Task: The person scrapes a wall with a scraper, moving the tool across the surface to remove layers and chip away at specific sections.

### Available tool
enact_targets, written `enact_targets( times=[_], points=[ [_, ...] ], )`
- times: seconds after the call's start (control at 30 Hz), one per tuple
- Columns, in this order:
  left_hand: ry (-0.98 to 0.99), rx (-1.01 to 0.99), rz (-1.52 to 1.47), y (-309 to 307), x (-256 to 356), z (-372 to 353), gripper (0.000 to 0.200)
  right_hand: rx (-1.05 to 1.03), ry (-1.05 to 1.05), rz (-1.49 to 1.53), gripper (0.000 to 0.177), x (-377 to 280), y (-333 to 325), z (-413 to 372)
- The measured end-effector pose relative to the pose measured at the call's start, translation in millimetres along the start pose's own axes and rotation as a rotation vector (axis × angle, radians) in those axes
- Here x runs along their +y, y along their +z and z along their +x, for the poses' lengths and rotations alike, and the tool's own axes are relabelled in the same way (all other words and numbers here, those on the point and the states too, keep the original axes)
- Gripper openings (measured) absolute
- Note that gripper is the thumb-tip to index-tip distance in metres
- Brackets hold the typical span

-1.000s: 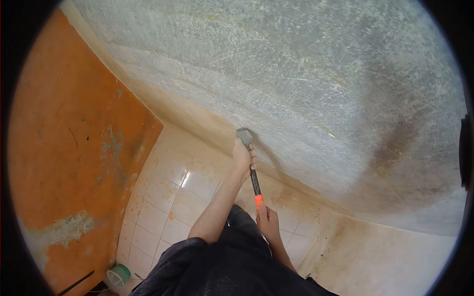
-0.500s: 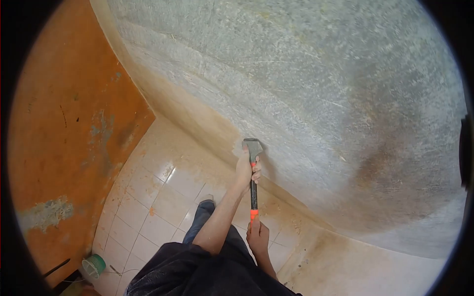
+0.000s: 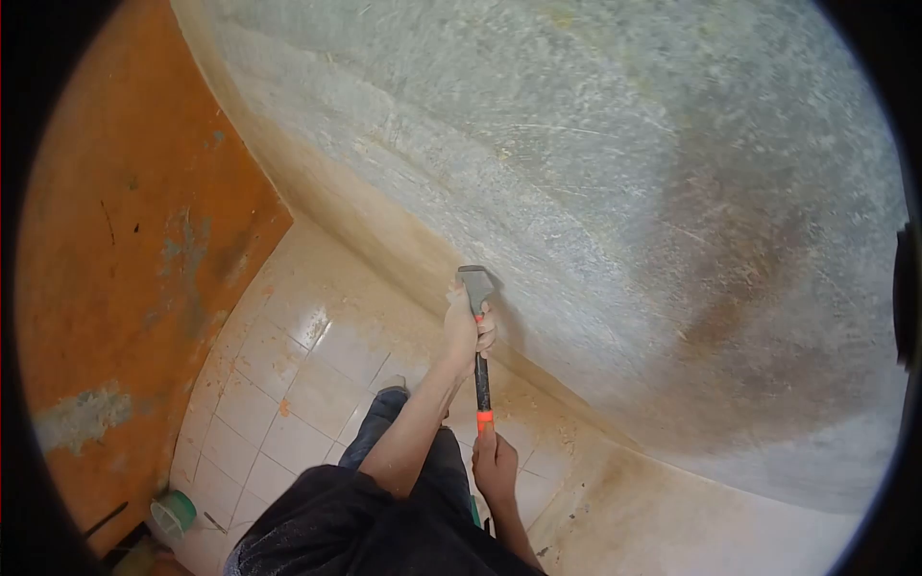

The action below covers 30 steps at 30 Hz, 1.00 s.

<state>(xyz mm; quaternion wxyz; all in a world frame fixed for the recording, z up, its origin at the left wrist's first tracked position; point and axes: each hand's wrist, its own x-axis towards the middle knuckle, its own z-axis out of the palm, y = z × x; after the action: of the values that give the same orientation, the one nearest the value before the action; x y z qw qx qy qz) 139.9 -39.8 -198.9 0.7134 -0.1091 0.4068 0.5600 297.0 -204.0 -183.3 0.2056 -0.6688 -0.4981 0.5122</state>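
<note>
A scraper (image 3: pixel 483 384) with a wide grey head and a black handle with orange bands has its blade against the lower part of the grey-green wall (image 3: pixel 576 192). My left hand (image 3: pixel 462 324) is wrapped round its upper part, just below the head. Lower down, my right hand (image 3: pixel 495 465) grips the handle's end by the lower orange band. Pale scraped marks show on the wall around the head.
An orange wall (image 3: pixel 115 240) with a peeled grey patch stands at the left. Below lies a tiled floor (image 3: pixel 288 384) with orange crumbs. A green round container (image 3: pixel 173 514) sits at the lower left. My shoe (image 3: pixel 390 392) is near the wall's foot.
The scraper and both my hands have shifted slightly left in the view, and the head now sits a little more tilted. The whole view has moved a little as well.
</note>
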Motion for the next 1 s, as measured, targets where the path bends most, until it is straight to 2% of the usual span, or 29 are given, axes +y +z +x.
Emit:
enact_targets(
  times=[0.03, 0.1, 0.17, 0.2, 0.23, 0.27, 0.3, 0.33, 0.37, 0.47, 0.63, 0.7, 0.73, 0.83, 0.87, 0.9, 0.93, 0.97, 1.0],
  points=[
    [0.060, -0.066, 0.021, -4.2, -0.4, 1.1, 0.051, -0.014, 0.033, 0.037, 0.045, 0.7, 1.6, -0.3],
    [0.043, -0.001, 0.037, 3.3, -10.4, -3.2, 0.051, 0.054, -0.026, 0.003, 0.045, -2.8, -4.0, -6.1],
    [-0.046, -0.037, 0.022, 10.2, -12.8, -10.0, 0.051, 0.014, 0.016, 0.034, 0.046, -4.0, -11.3, -12.1],
    [-0.006, 0.056, 0.005, 2.1, -8.0, 0.4, 0.051, -0.004, 0.022, 0.009, 0.046, -8.0, -7.0, -5.2],
    [0.080, -0.078, -0.060, -9.4, 4.6, 6.9, 0.050, -0.001, 0.020, 0.008, 0.046, -9.6, -1.9, -3.1],
    [0.080, -0.089, -0.039, -13.1, 6.7, 9.3, 0.049, -0.021, 0.047, 0.009, 0.045, -10.9, 3.7, -0.6],
    [0.083, -0.094, -0.020, -12.8, 9.5, 7.5, 0.048, -0.047, 0.075, 0.010, 0.044, -12.4, 5.6, 2.8],
    [0.084, -0.088, -0.022, -12.0, 5.4, 4.0, 0.048, -0.002, -0.024, -0.062, 0.043, -18.1, 1.4, 1.1],
    [0.080, -0.071, -0.031, -7.3, 0.8, 1.5, 0.048, -0.002, -0.026, -0.057, 0.043, -20.7, -4.0, -3.2],
    [0.059, -0.054, -0.037, 10.6, 9.2, -16.2, 0.048, -0.004, 0.070, 0.061, 0.041, -24.7, -11.2, -11.1],
    [0.059, -0.073, 0.037, 6.4, 7.2, -12.8, 0.049, -0.023, 0.084, -0.026, 0.043, -35.6, -8.8, -12.7],
    [0.058, -0.061, -0.033, 17.7, 3.7, -15.6, 0.049, -0.016, 0.043, 0.051, 0.047, -37.6, -18.9, -11.3],
    [0.057, -0.067, -0.027, 23.5, 2.0, -21.5, 0.049, 0.018, -0.010, -0.006, 0.048, -29.6, -21.3, -13.8],
    [0.017, -0.080, 0.013, 29.2, 5.8, -28.8, 0.048, -0.011, 0.003, 0.031, 0.049, -34.8, -23.5, -11.4],
    [0.089, -0.045, -0.048, 19.4, 22.2, -17.4, 0.047, -0.007, 0.004, 0.036, 0.049, -41.5, -16.1, -4.9],
    [0.163, -0.009, -0.112, 8.7, 36.8, -6.3, 0.046, -0.029, -0.083, 0.001, 0.048, -60.8, -3.3, 9.6],
    [0.249, -0.127, -0.112, -2.2, 46.2, 0.2, 0.045, -0.055, -0.170, -0.038, 0.048, -70.6, 3.0, 16.5],
    [0.257, -0.124, -0.111, -4.1, 40.6, 1.1, 0.045, -0.062, -0.173, -0.035, 0.048, -63.4, 2.1, 12.0],
    [0.178, -0.062, -0.050, -1.2, 33.4, 0.6, 0.046, -0.071, -0.098, -0.014, 0.045, -50.8, 0.4, 6.8]
  ],
)
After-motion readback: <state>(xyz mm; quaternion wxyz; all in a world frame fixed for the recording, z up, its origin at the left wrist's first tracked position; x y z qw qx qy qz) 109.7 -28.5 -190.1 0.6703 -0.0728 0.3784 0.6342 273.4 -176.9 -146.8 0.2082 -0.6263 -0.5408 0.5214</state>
